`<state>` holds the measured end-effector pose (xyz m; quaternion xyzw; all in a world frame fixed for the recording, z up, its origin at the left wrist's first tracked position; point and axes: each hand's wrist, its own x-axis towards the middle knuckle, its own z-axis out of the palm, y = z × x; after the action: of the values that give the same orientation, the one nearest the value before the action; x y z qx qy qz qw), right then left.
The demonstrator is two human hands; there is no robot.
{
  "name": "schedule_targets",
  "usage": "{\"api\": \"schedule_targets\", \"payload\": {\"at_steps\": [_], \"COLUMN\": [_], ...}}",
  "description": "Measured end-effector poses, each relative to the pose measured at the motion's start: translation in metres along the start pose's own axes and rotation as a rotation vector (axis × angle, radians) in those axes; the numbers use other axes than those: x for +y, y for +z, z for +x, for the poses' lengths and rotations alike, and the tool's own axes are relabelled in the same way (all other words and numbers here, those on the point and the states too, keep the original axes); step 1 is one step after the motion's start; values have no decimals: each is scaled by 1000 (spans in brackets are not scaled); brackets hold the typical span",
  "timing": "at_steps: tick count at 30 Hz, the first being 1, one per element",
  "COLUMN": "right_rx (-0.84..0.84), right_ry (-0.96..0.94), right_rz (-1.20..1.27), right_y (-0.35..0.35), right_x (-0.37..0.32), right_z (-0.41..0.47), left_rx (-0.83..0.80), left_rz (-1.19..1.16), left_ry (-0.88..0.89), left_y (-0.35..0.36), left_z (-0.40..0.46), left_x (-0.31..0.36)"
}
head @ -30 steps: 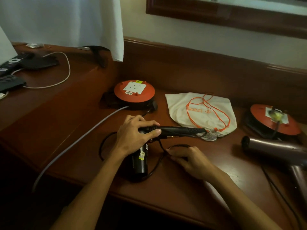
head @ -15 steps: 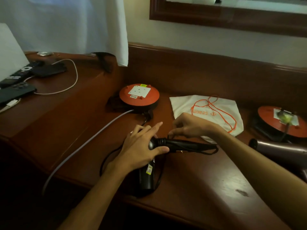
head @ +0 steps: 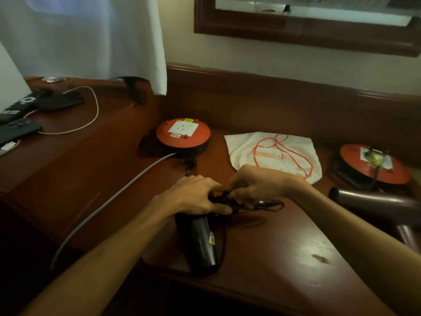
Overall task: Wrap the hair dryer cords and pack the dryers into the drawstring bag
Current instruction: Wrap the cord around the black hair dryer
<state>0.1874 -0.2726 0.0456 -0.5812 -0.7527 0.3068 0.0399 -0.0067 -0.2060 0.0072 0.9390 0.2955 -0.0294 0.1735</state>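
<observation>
Nearest the viewer lies the black hair dryer point(head: 200, 242), flat on the wooden desk point(head: 296, 258). Its barrel points back toward six o'clock, and its folded handle runs off toward three o'clock, so the dryer makes an L with the corner under the hands. That corner is what the coming turn of cord depends on: the handle's long axis lies crosswise, nine to three, and the cord must pass around it, over and under, not along it.

The left hand point(head: 193, 197) sits on the corner from the nine o'clock side, fingers curled over the top of the handle, thumb pressed along its near edge, pinning the dryer down. The right hand point(head: 257, 188) comes in from three o'clock and pinches the black cord point(head: 268, 205) right at the handle, touching the left fingertips. A short loop of cord pokes out beyond it toward three o'clock. The right hand is the one free to carry the cord; I judge the left should stay as the anchor.

Farther back, at one o'clock from the grip, the white drawstring bag point(head: 246, 149) lies flat and apparently empty, its orange string loose on top. The second hair dryer point(head: 376, 201), brownish, lies at three o'clock, well apart, untouched.
</observation>
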Motion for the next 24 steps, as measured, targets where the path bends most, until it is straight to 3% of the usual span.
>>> {"api": "schedule_targets", "payload": {"at_steps": [6, 9, 12, 16, 17, 19, 21, 24], "right_rx": [135, 238, 361, 473, 512, 522, 460, 335], "right_ry": [-22, 31, -31, -84, -75, -96, -137, -149], "right_rz": [-460, -479, -503, -693, -684, -412, -172, -42], "right_y": [-1, -14, -24, -41, -47, -52, -44, -14], "right_x": [-14, -14, -8, 2, 4, 7, 1, -13], "right_z": [-25, -42, -54, -73, -81, -96, -105, -108], "left_rx": [36, 50, 39, -14, -17, -8, 2, 53], "left_rz": [-36, -33, -31, -26, -15, -17, -73, -250], "left_ry": [4, 8, -15, -56, -67, -96, -125, -121], "left_y": [-2, -21, -42, -51, -49, -45, -40, -32], "left_z": [-13, -25, -36, -43, -45, -48, -48, -46], "left_x": [5, 11, 16, 23, 20, 10, -3, -16]}}
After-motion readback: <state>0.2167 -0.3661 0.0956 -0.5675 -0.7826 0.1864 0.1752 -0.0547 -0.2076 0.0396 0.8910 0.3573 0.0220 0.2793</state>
